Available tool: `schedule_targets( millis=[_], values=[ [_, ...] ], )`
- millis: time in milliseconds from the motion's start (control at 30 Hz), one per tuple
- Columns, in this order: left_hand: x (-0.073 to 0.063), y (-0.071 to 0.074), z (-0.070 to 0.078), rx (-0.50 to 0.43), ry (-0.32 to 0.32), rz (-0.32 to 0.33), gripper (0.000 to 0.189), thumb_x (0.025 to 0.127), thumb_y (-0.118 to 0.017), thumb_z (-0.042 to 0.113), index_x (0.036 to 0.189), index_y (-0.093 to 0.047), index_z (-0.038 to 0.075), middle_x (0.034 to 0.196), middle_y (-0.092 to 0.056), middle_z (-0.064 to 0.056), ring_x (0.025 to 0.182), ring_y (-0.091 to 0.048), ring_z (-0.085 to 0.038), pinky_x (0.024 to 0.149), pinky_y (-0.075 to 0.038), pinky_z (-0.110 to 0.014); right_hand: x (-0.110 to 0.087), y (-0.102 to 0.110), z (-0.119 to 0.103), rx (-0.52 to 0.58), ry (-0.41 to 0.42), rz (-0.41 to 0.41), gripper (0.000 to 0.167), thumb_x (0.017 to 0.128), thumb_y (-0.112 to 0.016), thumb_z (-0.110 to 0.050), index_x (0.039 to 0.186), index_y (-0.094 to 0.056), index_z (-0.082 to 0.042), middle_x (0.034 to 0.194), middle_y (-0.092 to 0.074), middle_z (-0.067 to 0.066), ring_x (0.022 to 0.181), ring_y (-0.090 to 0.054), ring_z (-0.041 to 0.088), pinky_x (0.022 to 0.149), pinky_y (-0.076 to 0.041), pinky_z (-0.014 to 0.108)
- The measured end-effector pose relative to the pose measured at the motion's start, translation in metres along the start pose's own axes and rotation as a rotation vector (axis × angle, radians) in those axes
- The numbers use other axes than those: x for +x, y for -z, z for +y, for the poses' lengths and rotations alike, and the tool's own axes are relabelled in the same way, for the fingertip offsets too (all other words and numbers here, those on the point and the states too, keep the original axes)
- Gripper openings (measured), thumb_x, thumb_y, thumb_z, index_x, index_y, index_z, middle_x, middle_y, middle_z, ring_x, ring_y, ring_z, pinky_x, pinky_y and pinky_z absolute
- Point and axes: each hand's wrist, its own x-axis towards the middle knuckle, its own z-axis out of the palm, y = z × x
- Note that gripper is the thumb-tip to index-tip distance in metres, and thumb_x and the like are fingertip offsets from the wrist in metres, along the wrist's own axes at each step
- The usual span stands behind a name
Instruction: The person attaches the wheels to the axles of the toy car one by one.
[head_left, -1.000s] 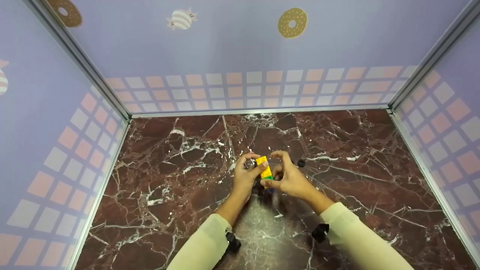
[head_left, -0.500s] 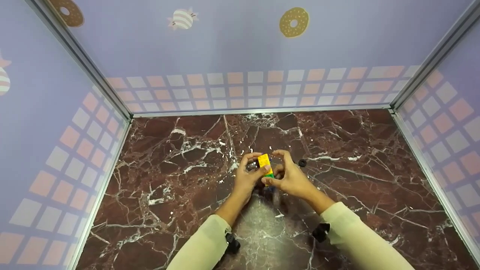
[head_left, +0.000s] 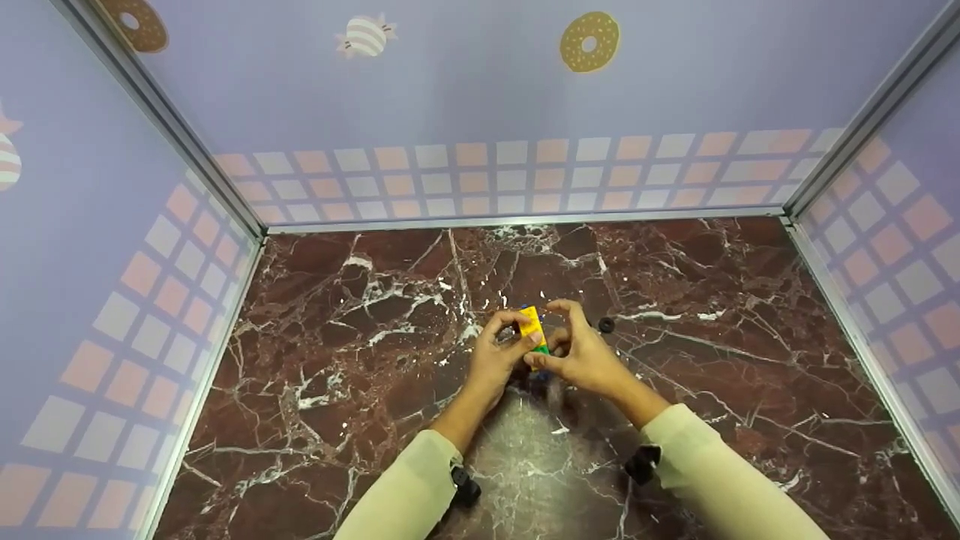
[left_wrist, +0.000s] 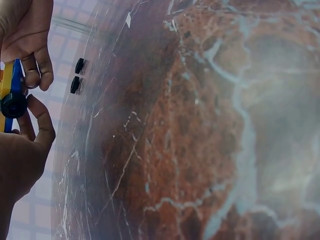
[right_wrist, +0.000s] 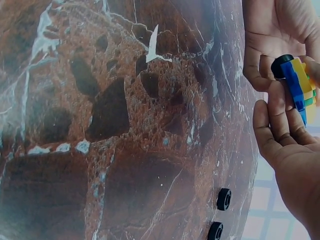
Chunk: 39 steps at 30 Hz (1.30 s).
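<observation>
A small toy car of yellow, green and blue building bricks point(head_left: 532, 324) is held between both hands above the table. Its blue base carries a black wheel point(left_wrist: 13, 105), plain in the left wrist view. My left hand point(head_left: 495, 352) grips the car's left side, thumb on the yellow brick and curled fingers at the far part. My right hand point(head_left: 589, 364) pinches the near end by the green brick, thumb in front and other fingers behind; its index finger arches free of the bricks. Fingers of the right hand point(right_wrist: 287, 122) lie along the blue base point(right_wrist: 294, 86).
Two loose black wheels point(right_wrist: 224, 199) point(right_wrist: 215, 231) stand on the dark red marbled table point(head_left: 360, 420), just right of the hands. Purple panels with a checked band point(head_left: 525, 180) enclose the back and both sides. Each sleeve cuff bears a black wrist camera point(head_left: 465, 486).
The car has shifted slightly away and turned a little, so blue shows at its far end. My left index finger has come down nearer the yellow brick; the right hand has barely moved.
</observation>
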Motion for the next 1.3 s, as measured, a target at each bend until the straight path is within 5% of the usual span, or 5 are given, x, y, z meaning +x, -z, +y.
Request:
schedule_targets(
  millis=[367,700,967,1300],
  values=[
    [-0.001,0.003,0.000,-0.018,0.026,0.015,0.034,0.096,-0.082,0.000,0.121,-0.062,-0.012,0.123,-0.065,-0.006,0.097,-0.072,-0.017,0.078,-0.067,-0.025,0.000,0.002,0.001,-0.030,0.009,-0.021,0.090,0.089,-0.096,-0.021,0.155,-0.036,-0.011,0.089,-0.078,0.009,0.078,-0.069,0.015,0.074,-0.061,0.023],
    [0.002,0.007,0.002,-0.073,0.028,0.047,0.031,0.097,-0.079,-0.003,0.122,-0.062,-0.011,0.123,-0.064,-0.010,0.094,-0.071,-0.015,0.079,-0.067,-0.025,-0.003,0.021,0.009,-0.079,0.043,-0.090,0.093,0.083,-0.100,-0.025,0.156,-0.043,-0.014,0.109,-0.080,0.017,0.091,-0.078,0.026,0.085,-0.070,0.042],
    [0.000,0.010,0.004,-0.125,0.064,0.022,0.036,0.095,-0.078,-0.006,0.126,-0.059,-0.011,0.126,-0.061,-0.011,0.096,-0.074,-0.018,0.081,-0.071,-0.032,-0.005,0.038,0.021,-0.204,0.055,-0.082,0.081,0.083,-0.100,-0.032,0.147,-0.061,-0.002,0.120,-0.078,0.020,0.105,-0.077,0.036,0.095,-0.068,0.056],
    [-0.002,0.011,0.001,-0.137,0.042,-0.003,0.030,0.096,-0.076,-0.008,0.121,-0.061,-0.013,0.123,-0.063,-0.013,0.094,-0.073,-0.016,0.079,-0.070,-0.028,-0.004,0.048,0.039,-0.379,0.120,0.011,0.055,0.088,-0.095,-0.018,0.135,-0.072,0.000,0.116,-0.072,0.020,0.105,-0.072,0.038,0.093,-0.066,0.057]
  ],
)
